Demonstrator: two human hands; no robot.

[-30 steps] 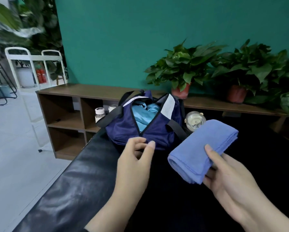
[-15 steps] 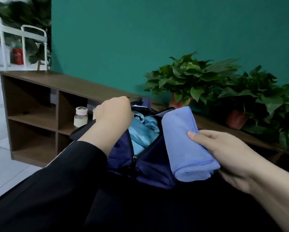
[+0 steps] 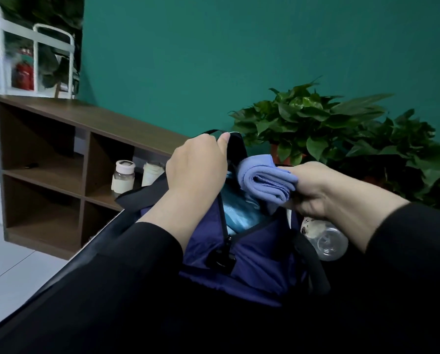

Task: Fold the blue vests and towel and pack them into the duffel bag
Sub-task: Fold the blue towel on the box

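A: On the black desk in front of us sits the navy duffel bag, zip open, its long axis running from near to far. What do we hold?

B: Our left hand is curled round the black edge of the bag's mouth at its far left, thumb on top, lifting that side. Our right hand grips the folded towel, fingers wrapped over its right side.

A: Which way does the towel lie?

B: It is a lavender-blue roll of layers, long axis slanting from near right to far left, the near end with its folded edges showing, just above the opening and touching the bag's right rim.

A: And inside?

B: Light blue fabric, the vests, lies in the opening below the towel. How they are folded we cannot tell.

A: Around us?

B: A clear bottle lies on its side just right of the bag. Two white-capped jars stand in the wooden shelf at far left, and potted plants line the green wall at far right.
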